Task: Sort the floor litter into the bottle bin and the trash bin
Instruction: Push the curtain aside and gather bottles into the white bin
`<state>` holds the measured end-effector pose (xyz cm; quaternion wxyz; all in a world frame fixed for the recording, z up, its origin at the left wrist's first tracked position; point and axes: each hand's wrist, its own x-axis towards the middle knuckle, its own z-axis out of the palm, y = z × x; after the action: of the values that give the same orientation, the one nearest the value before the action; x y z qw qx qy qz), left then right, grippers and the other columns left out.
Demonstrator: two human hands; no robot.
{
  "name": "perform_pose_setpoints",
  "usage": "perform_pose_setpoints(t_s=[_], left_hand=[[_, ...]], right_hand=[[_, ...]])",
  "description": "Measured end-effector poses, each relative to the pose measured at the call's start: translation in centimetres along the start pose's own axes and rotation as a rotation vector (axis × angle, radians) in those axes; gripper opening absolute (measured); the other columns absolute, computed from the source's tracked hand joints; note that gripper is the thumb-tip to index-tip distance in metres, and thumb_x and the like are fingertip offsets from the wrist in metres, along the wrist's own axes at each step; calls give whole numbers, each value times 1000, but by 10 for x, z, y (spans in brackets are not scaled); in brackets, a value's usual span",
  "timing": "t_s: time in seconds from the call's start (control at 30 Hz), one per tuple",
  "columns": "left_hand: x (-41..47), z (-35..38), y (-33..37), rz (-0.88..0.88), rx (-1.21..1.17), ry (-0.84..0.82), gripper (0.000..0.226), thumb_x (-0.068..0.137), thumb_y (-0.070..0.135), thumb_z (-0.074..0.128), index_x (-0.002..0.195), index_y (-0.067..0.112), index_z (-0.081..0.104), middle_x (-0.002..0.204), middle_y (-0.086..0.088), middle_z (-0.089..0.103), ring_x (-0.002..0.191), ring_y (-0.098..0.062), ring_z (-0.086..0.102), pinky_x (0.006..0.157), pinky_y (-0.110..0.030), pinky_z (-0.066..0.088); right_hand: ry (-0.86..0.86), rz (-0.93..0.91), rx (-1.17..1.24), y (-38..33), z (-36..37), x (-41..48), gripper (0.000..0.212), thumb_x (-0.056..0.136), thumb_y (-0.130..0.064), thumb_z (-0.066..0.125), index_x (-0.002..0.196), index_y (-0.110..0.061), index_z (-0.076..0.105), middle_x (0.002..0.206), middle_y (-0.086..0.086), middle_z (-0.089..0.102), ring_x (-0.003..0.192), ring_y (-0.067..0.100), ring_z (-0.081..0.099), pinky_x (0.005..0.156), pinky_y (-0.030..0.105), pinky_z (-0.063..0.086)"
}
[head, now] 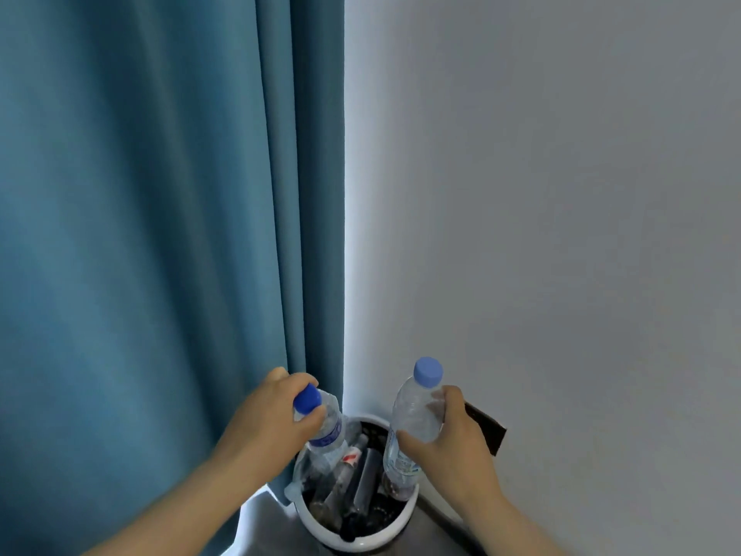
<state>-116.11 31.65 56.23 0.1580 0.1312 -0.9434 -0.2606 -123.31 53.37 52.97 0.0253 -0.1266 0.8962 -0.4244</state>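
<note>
- The left bottle (329, 433) is clear with a dark blue cap and is tilted. Its cap points up and left, and its long axis slants down to the right, so the lower end dips inside the rim of the bottle bin (361, 541).
- The right bottle (413, 415) is clear with a paler blue cap and stands nearly upright. The cap is on top and leans slightly right, and the long axis runs down and a little left to a base over the bin's right edge.
- The left hand (272, 419) is clamped round the left bottle at its neck and shoulder, with the fingers curled just under the cap.
- The right hand (449, 439) wraps the middle of the right bottle from the right side. The thumb lies across the front just above the label band.
- The hands are apart, one at each side of the bin, and the two bottles do not touch.
- The bin is a round white tub on the grey floor (260, 527), in the corner between the blue curtain (160, 234) and the pale wall (561, 194).
- It holds several clear bottles (363, 475) leaning on one another (one bears a red and white label). Their number cannot be told.
- A dark flat object (491, 431) shows against the wall behind the right hand.
</note>
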Motion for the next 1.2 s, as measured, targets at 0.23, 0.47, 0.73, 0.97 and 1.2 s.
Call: perform_pose_setpoints(t_s=[0.23,0.47,0.73,0.97,1.2], left_hand=[[24,69,-43,-73,-27,-161,18,86,33,60,104,28,59,93,7,45,77,-12,52,67,-21,39],[41,136,-82,-147,-57,-280,13,85,36,58,93,26,57,91,5,46,79,-15,54,72,-26,45],[70,193,-105,-176,-61,-306,16,85,40,59,85,25,56,92,4,49,81,-17,53,69,-27,39],[77,233,-123,-104,-131,-215,25,87,33,60,110,22,60,106,5,46,91,-17,53,81,-27,43],[56,255,-143,98,47,-258,25,71,21,75,82,15,53,90,-2,52,73,-24,59,57,-29,38]], right_hand=[[-63,148,-9,52,48,25,50,73,-34,74,109,-24,40,98,-10,60,86,16,61,75,36,53],[-125,242,-40,95,99,52,45,76,-39,71,107,-31,39,89,-16,56,80,7,58,64,23,44],[-139,351,-61,136,155,82,39,75,-41,68,107,-30,48,88,-12,62,79,6,60,64,25,48],[-64,382,-133,165,191,104,63,73,-60,66,119,-22,47,109,-2,62,94,18,61,77,34,50],[4,356,-144,174,205,103,66,74,-65,65,116,-21,42,108,-1,57,93,18,59,73,32,49]])
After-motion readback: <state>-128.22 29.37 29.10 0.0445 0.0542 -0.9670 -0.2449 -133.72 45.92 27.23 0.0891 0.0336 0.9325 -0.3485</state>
